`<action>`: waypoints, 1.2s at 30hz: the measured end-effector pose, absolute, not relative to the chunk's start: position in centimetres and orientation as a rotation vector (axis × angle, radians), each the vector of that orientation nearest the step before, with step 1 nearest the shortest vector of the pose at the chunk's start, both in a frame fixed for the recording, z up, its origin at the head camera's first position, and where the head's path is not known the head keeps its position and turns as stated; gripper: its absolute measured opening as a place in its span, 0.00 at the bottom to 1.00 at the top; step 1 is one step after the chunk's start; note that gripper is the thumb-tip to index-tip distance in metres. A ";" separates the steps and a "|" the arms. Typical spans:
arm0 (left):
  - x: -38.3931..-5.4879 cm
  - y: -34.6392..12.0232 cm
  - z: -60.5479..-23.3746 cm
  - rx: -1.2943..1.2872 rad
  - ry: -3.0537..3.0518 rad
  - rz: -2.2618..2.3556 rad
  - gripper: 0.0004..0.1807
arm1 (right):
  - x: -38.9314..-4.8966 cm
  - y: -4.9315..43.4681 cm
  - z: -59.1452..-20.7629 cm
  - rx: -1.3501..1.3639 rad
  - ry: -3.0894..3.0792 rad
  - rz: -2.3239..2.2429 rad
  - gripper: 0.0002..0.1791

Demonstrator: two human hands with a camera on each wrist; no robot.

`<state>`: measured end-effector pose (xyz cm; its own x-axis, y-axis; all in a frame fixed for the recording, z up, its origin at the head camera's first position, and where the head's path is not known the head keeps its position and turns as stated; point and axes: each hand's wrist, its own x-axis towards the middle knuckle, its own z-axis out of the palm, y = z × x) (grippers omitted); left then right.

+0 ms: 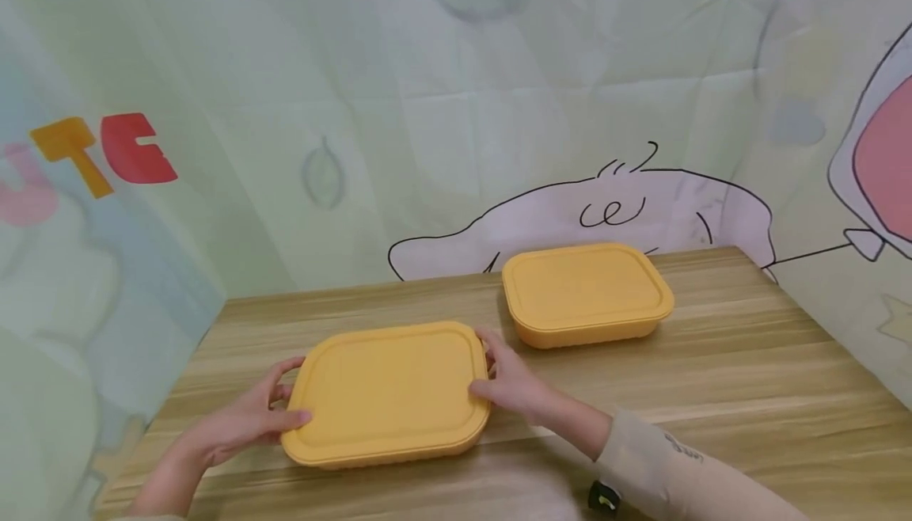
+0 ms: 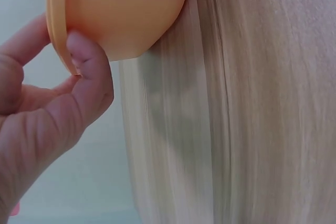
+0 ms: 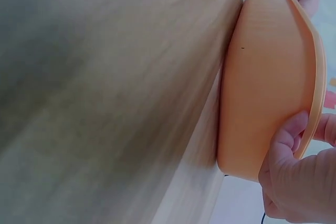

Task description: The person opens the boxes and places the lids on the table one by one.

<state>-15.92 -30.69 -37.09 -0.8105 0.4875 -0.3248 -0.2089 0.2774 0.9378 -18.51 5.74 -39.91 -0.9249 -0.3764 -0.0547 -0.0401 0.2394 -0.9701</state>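
A yellow lidded food container (image 1: 388, 394) is held between both hands over the near left part of the table. My left hand (image 1: 245, 418) grips its left end, thumb on top of the lid and fingers curled under the rim (image 2: 59, 30). On the opposite end my right hand (image 1: 516, 378) does the same, thumb on the lid and fingers beneath the edge. In the right wrist view, the container's side wall (image 3: 268, 77) stands close over the wood surface. The lid sits flat on it, and the contents are hidden.
A second yellow lidded container (image 1: 587, 291) stands farther back and to the right on the wooden table (image 1: 720, 370). Behind the table hangs a printed cloth backdrop (image 1: 399, 109), which also runs along both sides.
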 end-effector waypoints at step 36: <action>-13.0 -30.1 -37.2 0.300 1.920 1.546 0.51 | -14.5 7.0 -40.0 -0.343 2.030 -1.844 0.47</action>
<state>-12.96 -30.09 -37.17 -0.7651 0.5480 -0.3383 -0.2137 0.2794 0.9361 -14.46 7.00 -39.97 -0.8999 -0.4217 -0.1112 0.0702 0.1115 -0.9913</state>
